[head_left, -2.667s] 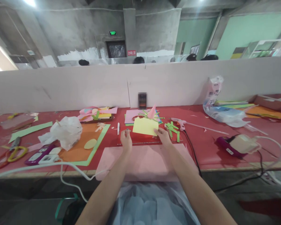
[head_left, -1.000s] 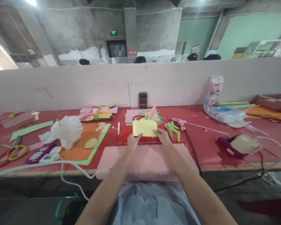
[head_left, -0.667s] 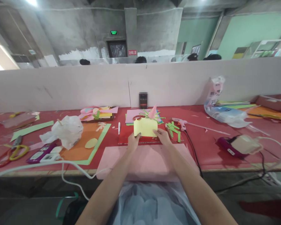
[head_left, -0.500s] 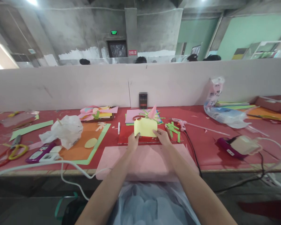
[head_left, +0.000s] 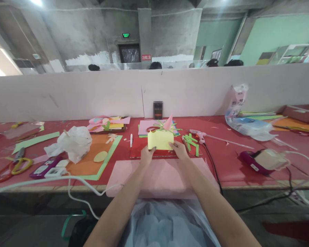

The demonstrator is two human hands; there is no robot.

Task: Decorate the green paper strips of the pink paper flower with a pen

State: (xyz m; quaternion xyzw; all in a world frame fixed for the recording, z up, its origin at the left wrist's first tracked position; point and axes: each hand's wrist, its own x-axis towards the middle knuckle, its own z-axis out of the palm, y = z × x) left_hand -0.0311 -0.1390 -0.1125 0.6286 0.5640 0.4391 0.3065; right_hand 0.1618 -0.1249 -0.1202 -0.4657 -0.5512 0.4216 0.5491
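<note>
A small sheet of yellow paper is held up between both hands. My left hand pinches its lower left corner, and my right hand grips the lower right one. The sheet curls slightly at its left side. Under it lies a red mat, partly hidden by the paper and hands. Just behind the paper stand a pink paper cone and a fringe of green strips. Loose green paper strips lie right of my right hand, beside a pink glue gun.
Pink board covers the table's near edge. To the left are scissors, a crumpled white bag, orange paper and a purple power strip. At the right, another purple power strip trails cables. A phone leans against the partition.
Hardly anything differs. The yellow paper stays in both hands, its upper edge tipped slightly lower; the whole view has shifted a little.
</note>
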